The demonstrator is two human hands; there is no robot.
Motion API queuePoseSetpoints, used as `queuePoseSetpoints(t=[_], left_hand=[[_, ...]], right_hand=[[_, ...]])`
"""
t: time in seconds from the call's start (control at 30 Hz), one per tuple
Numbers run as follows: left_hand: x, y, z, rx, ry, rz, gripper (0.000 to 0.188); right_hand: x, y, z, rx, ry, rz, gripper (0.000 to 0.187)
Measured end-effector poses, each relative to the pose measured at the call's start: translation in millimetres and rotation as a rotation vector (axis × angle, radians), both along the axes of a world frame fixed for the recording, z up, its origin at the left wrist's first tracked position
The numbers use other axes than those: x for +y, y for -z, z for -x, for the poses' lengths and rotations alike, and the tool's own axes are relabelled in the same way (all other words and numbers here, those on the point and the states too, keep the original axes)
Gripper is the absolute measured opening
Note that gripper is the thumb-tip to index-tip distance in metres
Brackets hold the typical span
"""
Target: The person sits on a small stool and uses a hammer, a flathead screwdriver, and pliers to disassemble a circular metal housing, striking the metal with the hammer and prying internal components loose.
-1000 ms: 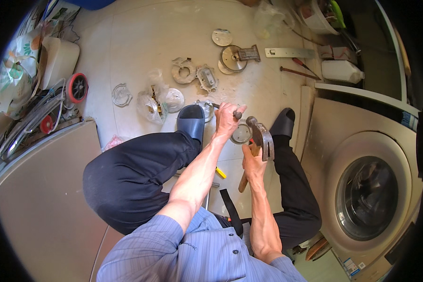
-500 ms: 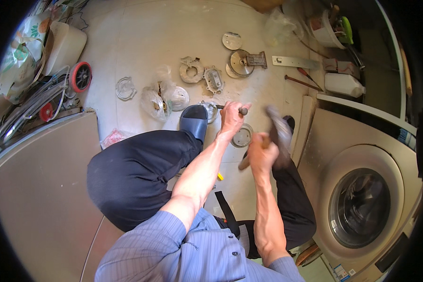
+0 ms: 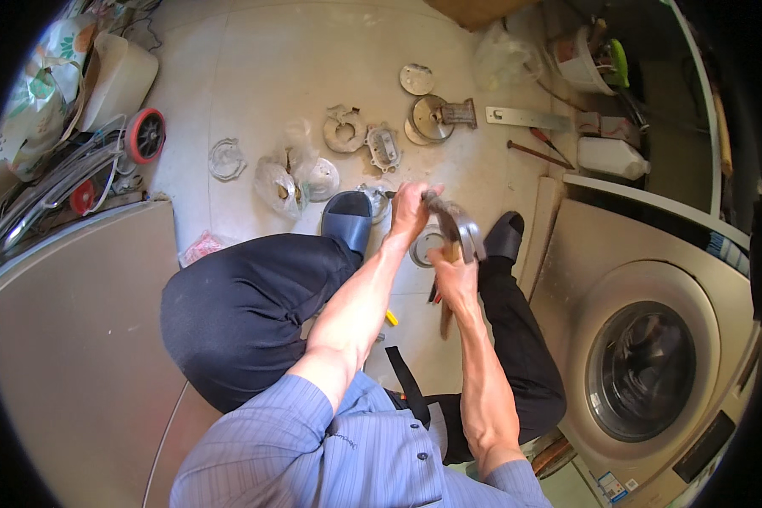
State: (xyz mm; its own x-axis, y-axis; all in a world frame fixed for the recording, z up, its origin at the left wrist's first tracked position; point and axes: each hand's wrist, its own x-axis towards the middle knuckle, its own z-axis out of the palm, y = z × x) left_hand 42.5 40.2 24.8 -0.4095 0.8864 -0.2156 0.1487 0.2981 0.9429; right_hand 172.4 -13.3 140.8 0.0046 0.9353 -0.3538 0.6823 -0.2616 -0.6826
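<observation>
My left hand [image 3: 410, 212] is closed on a small metal piece, held just above a round metal ring [image 3: 422, 246] that lies on the tiled floor between my feet. My right hand [image 3: 454, 277] grips the wooden handle of a hammer [image 3: 459, 227]. The hammer's metal head sits right beside my left hand, touching or almost touching what it holds. What exactly my left hand holds is mostly hidden by the fingers. I am squatting in dark trousers and grey slippers [image 3: 347, 220].
Several metal machine parts [image 3: 432, 117] and clear plastic bags [image 3: 278, 179] lie on the floor ahead. A white bottle [image 3: 611, 157] and a flat metal bar [image 3: 527, 117] are at the right. A washing machine [image 3: 652, 356] stands close on my right, a red wheel [image 3: 146, 135] at the left.
The hammer rose and blurred half a second ago, and now its head is down again beside my left hand. My left hand stayed over the ring. The camera view shifted slightly.
</observation>
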Motion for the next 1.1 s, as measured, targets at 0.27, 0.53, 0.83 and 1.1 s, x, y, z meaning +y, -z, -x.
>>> queuePoseSetpoints(t=[0.27,0.53,0.83,1.1], left_hand=[[-7.6,4.8,8.3,0.084,-0.070,0.009,0.036],[-3.7,16.7,-1.9,0.062,-0.088,-0.171,0.037],[-1.7,3.0,0.0,0.046,-0.092,-0.069,0.037],[-6.8,12.4,7.0,0.006,-0.131,-0.065,0.040]], right_hand=[[39.6,-97.1,22.0,0.277,0.018,-0.124,0.016],[40.5,-52.3,31.4,0.076,0.064,0.451,0.020],[46.0,-103.7,53.2,0.499,0.099,-0.419,0.019],[55.0,-113.2,41.2,0.080,-0.009,0.070,0.018]])
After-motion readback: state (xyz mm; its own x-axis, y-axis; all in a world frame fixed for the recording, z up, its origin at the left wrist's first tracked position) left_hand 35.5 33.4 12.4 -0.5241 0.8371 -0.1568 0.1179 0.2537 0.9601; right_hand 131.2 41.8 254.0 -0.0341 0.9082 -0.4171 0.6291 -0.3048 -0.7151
